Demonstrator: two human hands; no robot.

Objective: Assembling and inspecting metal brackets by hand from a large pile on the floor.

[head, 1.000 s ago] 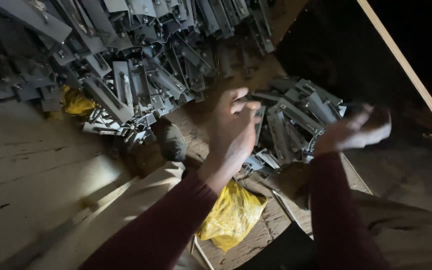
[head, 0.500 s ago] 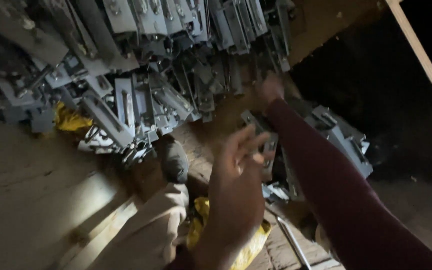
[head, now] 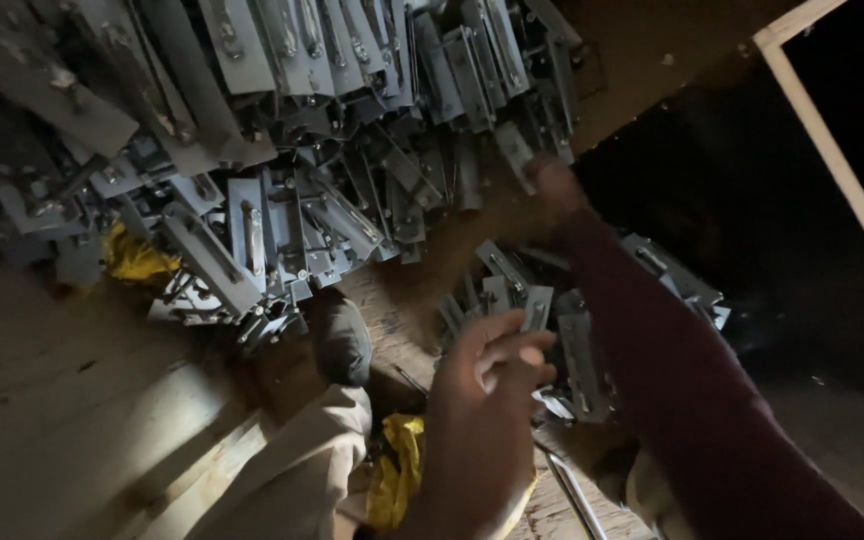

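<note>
Dim scene, lit warm from one side. Your landmark is the big heap of grey metal brackets (head: pixel 292 130): flat slotted plates with bolts, stacked leaning across the upper part of the wooden floor (head: pixel 62 400). Your right hand (head: pixel 550 192) is stretched out to the heap's right edge, touching the plates there; it's blurred and dark, so I can't tell whether the fingers are pinching anything. Your left hand (head: pixel 482 400) hovers below and right of the heap, empty, fingers loosely curled and slightly apart. A smaller pile of the same brackets (head: pixel 572 320) lies just right of the heap, partly under your right sleeve. Your dark shoe (head: pixel 340 340) sits at the heap's lower edge. Yellow plastic bag (head: pixel 397 470) below the heap, near your knee. Pale wooden batten (head: pixel 832 150) runs diagonally far right of the heap, blackness beyond it.
</note>
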